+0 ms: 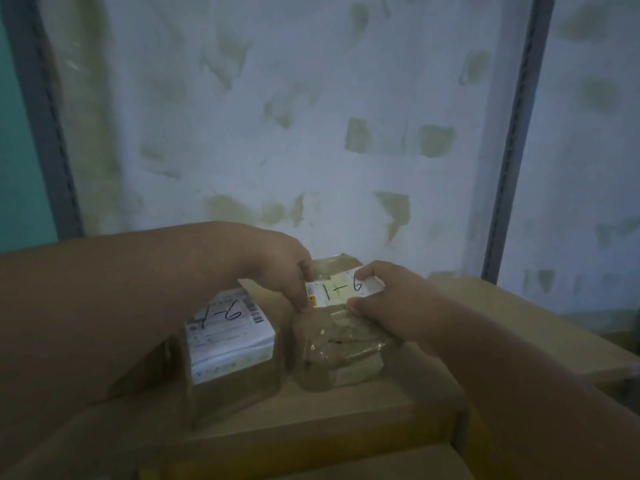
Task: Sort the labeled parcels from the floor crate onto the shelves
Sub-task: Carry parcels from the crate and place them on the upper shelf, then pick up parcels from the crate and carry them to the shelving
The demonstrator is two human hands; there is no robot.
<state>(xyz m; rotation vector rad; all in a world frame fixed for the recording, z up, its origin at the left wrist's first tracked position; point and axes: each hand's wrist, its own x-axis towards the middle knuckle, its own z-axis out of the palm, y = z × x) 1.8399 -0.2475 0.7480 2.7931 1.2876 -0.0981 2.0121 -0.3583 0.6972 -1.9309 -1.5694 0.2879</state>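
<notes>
Nearest: a stack of big cardboard boxes (311,420) serves as the surface, more of them running off to the right. On top sit two taped parcels, close side by side; can't tell if they touch. Left parcel (228,337) has a white label marked by hand, reads like "1-6" written the other way up. Right parcel (341,344) is wrapped in glossy tape, label (341,291) reads "1-6". Left hand (277,268) grips its far left edge, fingers curled over the top, thumb not visible. Right hand (391,306) pinches the right side, thumb at the label edge. So both hands are clamped on the right parcel. Looks like the placing step, matching marks together. To do it well: square it against the left parcel, label up and readable, seat it flat before letting go; the tape is slick, so don't slide it near the box edge. Further back: blotchy pale wall (277,116), grey shelf uprights left (45,133) and right (516,150). Hard to judge: dim, soft frame; small print unreadable; floor crate not in view; shelf boards themselves not visible.
</notes>
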